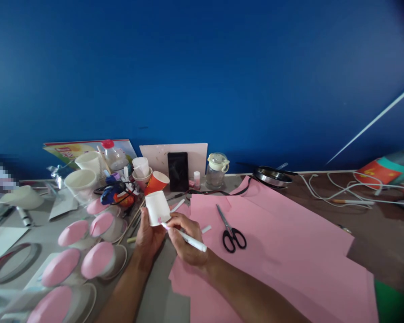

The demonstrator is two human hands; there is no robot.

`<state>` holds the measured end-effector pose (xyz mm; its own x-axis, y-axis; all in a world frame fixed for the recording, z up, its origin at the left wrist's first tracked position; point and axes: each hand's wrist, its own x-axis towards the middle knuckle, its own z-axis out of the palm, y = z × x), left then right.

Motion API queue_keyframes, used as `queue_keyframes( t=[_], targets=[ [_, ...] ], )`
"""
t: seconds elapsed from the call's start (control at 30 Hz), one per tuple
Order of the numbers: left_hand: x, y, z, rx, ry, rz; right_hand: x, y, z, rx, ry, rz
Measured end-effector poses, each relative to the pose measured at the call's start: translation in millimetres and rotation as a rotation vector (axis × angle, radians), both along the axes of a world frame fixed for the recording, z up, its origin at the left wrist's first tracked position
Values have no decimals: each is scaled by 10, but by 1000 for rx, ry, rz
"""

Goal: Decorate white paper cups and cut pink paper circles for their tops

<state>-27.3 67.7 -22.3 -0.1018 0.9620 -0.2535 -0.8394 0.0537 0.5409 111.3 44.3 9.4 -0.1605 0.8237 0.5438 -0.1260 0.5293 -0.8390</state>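
Note:
My left hand [148, 237] is closed around a white paper cup [157, 207], holding it tilted above the table. My right hand [186, 237] grips a white marker pen [185, 237] like a pencil, its pink tip touching the cup's lower side, where a small pink mark shows. Both hands hover at the left edge of large pink paper sheets [289, 255]. A loose white pen cap [206, 229] lies on the paper just right of my right hand.
Black-handled scissors [230, 229] lie on the pink paper. Several pink-covered cups [97, 258] sit at left. A dark phone [178, 171], glass jar [217, 169], red cup [156, 182], bottle [114, 155], metal dish [272, 176] and white cables [353, 186] line the blue wall.

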Motion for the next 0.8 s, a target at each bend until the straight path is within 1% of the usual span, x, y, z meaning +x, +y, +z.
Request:
queue_keyframes(
  t=[0.17,0.33,0.47,0.57,0.73,0.8],
  targets=[
    [1,3,1,18,13,6,4,22,-27,-7,-2,-32],
    [-1,2,11,13,3,-6,6,28,-12,3,19,43],
    [17,-5,44,13,19,23,16,29,-1,-41,30,-13],
    [29,-5,59,16,21,37,18,34,-7,-61,18,-28],
    [24,-6,61,28,36,11,18,42,-14,-44,27,26],
    [24,-9,63,27,31,14,18,47,-23,-63,48,26]
  ],
)
